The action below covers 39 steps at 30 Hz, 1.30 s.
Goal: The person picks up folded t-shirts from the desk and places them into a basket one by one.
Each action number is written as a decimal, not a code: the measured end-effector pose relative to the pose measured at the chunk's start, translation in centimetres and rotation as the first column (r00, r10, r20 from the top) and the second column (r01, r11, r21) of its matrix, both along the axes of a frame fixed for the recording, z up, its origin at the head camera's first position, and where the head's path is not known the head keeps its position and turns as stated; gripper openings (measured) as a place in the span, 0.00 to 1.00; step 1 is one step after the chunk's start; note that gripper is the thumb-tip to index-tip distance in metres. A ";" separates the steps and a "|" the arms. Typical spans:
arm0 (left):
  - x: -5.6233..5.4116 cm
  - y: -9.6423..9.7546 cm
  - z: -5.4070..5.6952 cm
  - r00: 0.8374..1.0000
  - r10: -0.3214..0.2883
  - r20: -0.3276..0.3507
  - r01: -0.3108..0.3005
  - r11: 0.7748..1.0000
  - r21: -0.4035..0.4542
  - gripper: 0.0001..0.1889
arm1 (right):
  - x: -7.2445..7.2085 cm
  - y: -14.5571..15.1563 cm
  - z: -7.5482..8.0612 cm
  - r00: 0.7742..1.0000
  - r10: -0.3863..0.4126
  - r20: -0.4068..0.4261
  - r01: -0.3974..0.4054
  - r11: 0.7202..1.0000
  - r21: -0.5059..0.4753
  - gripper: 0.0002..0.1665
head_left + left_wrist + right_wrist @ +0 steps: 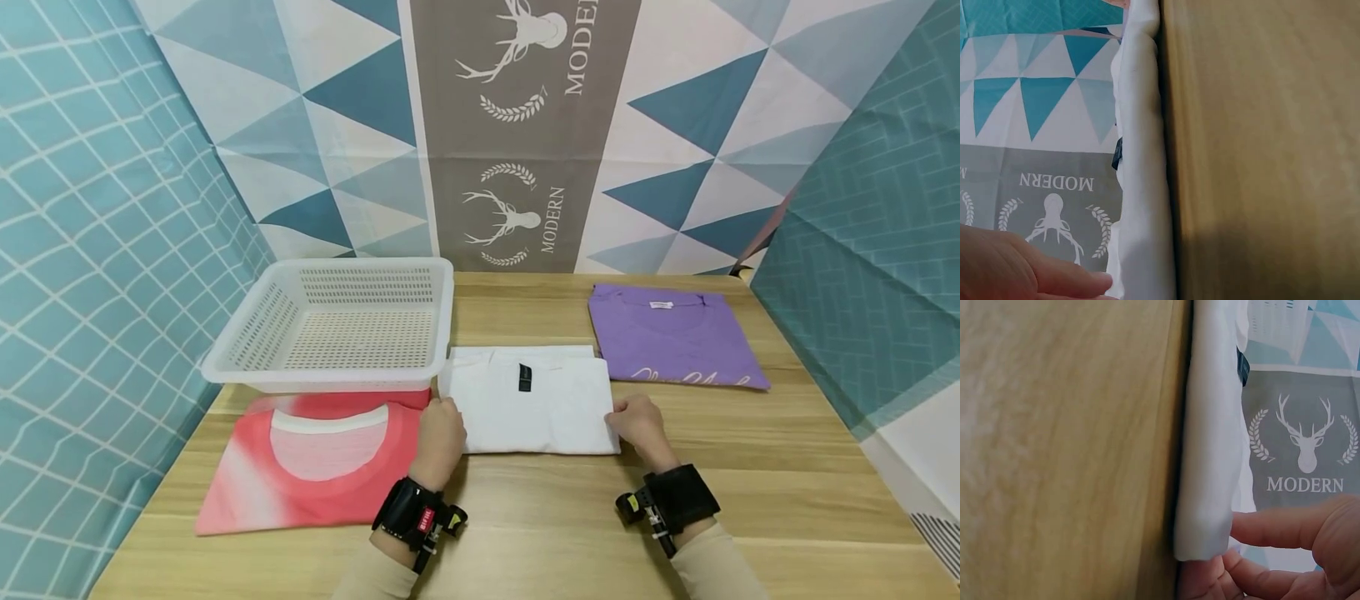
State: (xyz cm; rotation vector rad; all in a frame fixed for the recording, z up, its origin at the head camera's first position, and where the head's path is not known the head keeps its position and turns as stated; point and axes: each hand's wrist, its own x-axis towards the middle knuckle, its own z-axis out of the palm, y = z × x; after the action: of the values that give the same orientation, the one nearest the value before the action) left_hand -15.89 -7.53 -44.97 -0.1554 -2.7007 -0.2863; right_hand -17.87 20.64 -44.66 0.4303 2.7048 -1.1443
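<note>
A folded white T-shirt [566, 417] with a black neck label [525, 377] lies flat near the middle of the table. My left hand [440, 437] grips its left edge near the front corner; in the left wrist view the thumb presses on top and the other fingers are mostly hidden. At the opposite side, my right hand [641, 427] pinches the right edge. The right wrist view shows that thumb above and fingertips [1200, 575] under the fold. The shirt's thick front fold [1144, 169] runs straight between both hands.
A white perforated plastic basket [442, 333] stands at the back left, close beside the shirt. In front of it lies a folded red-and-white shirt [337, 500], by the left forearm. A folded purple shirt [675, 337] lies at the back right of the wooden table [540, 525].
</note>
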 end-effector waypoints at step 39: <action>7.8 -2.6 0.2 0.959 -0.204 0.199 0.111 0.911 0.398 0.10 | 8.8 1.2 -0.4 0.999 -0.012 0.053 0.016 0.997 -0.076 0.11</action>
State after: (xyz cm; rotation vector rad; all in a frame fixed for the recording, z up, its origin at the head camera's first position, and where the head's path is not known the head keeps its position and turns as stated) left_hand -8.10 -10.12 -44.78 -0.2379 -2.8013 -0.9307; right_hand -9.07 21.81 -45.09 0.4618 2.6076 -1.2186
